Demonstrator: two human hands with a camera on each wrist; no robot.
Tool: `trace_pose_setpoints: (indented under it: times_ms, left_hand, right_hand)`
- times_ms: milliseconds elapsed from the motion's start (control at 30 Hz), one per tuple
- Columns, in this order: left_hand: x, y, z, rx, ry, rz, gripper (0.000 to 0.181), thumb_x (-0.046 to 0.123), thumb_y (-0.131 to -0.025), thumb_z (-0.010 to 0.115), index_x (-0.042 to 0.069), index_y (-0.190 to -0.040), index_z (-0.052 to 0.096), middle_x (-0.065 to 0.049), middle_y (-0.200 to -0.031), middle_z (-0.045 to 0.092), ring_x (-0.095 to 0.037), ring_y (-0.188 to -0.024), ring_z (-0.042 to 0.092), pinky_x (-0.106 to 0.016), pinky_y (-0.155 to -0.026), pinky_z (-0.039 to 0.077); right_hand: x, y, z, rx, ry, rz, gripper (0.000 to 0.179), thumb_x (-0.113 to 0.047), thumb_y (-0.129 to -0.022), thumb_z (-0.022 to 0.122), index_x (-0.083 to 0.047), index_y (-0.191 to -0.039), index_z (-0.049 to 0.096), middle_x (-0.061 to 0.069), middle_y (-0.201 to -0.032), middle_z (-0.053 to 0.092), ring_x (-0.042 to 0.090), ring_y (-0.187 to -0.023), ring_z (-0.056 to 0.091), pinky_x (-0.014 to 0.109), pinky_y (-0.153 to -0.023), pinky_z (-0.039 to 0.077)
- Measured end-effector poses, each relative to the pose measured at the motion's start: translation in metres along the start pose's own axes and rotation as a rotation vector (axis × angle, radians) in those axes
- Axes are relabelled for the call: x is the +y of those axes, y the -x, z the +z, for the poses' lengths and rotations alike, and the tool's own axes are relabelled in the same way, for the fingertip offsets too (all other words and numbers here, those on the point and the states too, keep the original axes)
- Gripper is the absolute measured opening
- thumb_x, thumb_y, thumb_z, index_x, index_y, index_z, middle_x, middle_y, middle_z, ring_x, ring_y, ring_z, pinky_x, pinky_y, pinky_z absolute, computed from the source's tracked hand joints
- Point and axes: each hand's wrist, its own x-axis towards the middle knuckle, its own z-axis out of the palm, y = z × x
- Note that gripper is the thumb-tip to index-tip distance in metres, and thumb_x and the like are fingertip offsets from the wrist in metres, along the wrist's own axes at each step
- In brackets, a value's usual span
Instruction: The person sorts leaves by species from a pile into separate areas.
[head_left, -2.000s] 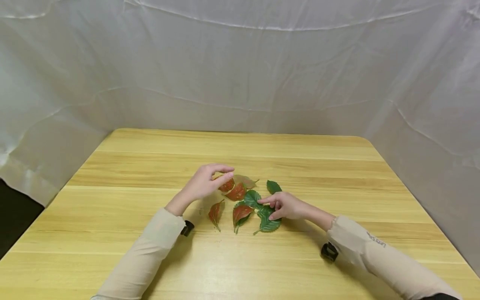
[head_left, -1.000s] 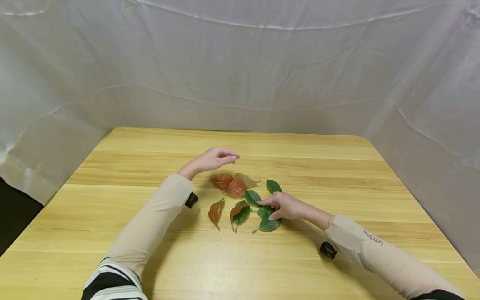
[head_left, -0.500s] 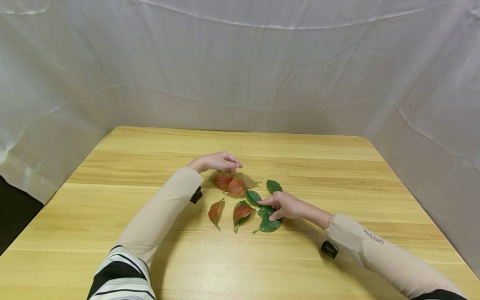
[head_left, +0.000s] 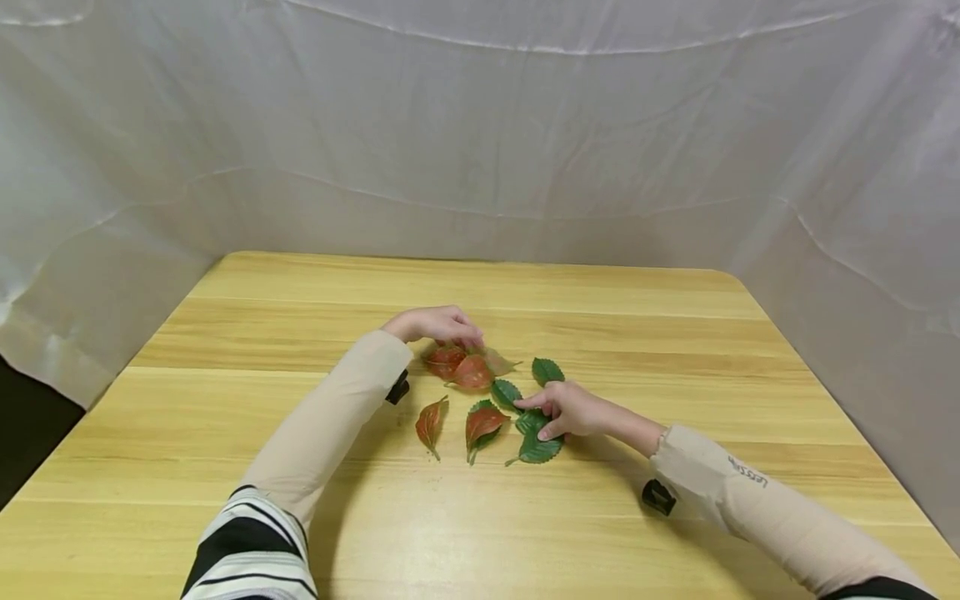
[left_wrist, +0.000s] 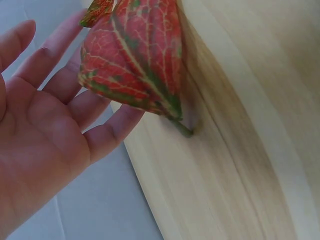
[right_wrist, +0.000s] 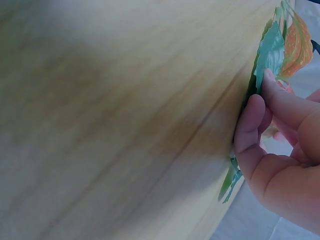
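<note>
Clustered on the table [head_left: 390,533]: four pale-veined red leaves [head_left: 431,427], six to eleven o'clock; one tan leaf [head_left: 499,362], twelve; at least four green leaves [head_left: 540,452], mainly three. See left hand [head_left: 438,325] at eleven, fingers apart; right hand [head_left: 576,408] at three, thumb and forefinger apart.

The left hand [head_left: 441,325] is lowering toward the far red leaves [head_left: 472,372] after hovering beyond them, and the front red leaf [head_left: 482,423] is covering more of a green leaf [head_left: 488,437] than a second ago.

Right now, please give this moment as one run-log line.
left hand: at far edge of red leaves | right hand: touching green leaf | lone red leaf: lying apart on table
</note>
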Motion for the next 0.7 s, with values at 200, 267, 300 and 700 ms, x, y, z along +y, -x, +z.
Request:
trace_pose_setpoints:
  times_ms: [200,267,300,700]
  left_hand:
    - [0.0016,-0.0003,-0.0009,0.008,-0.012,-0.036,0.038,0.027,-0.096,0.039,0.001,-0.111,0.062,-0.011,-0.107,0.062,-0.022,-0.1,0.054,-0.039,-0.085,0.041]
    - [0.0013,-0.0005,-0.001,0.017,-0.01,-0.04,0.038,0.027,-0.096,0.04,0.0,-0.11,0.063,-0.012,-0.106,0.062,-0.022,-0.098,0.055,-0.038,-0.083,0.042]
    - [0.0012,-0.0006,-0.001,0.026,-0.004,-0.044,0.037,0.026,-0.095,0.041,0.0,-0.109,0.063,-0.011,-0.104,0.063,-0.021,-0.096,0.056,-0.037,-0.081,0.043]
    - [-0.001,-0.0007,-0.0034,0.193,0.115,0.032,0.029,-0.015,-0.081,0.044,-0.008,-0.102,0.063,-0.015,-0.1,0.063,-0.025,-0.086,0.059,-0.035,-0.075,0.047]
  right_hand:
    - [0.0001,-0.0009,-0.0007,0.002,-0.002,0.002,0.053,-0.005,-0.071,0.072,0.001,-0.121,0.054,0.007,-0.091,0.051,0.014,-0.071,0.042,0.022,-0.06,0.04]
    - [0.0008,-0.0017,-0.0006,0.0,-0.001,-0.005,0.053,-0.005,-0.071,0.072,0.001,-0.121,0.054,0.006,-0.09,0.052,0.012,-0.068,0.041,0.021,-0.059,0.04]
    - [0.0011,-0.0021,-0.0005,-0.001,-0.001,-0.01,0.053,-0.005,-0.071,0.072,0.001,-0.121,0.054,0.005,-0.088,0.053,0.011,-0.067,0.041,0.021,-0.058,0.04]
    - [0.0006,-0.0019,0.0009,-0.003,0.004,-0.007,0.053,-0.005,-0.071,0.072,0.001,-0.121,0.054,0.004,-0.084,0.05,0.012,-0.066,0.04,0.021,-0.057,0.04]
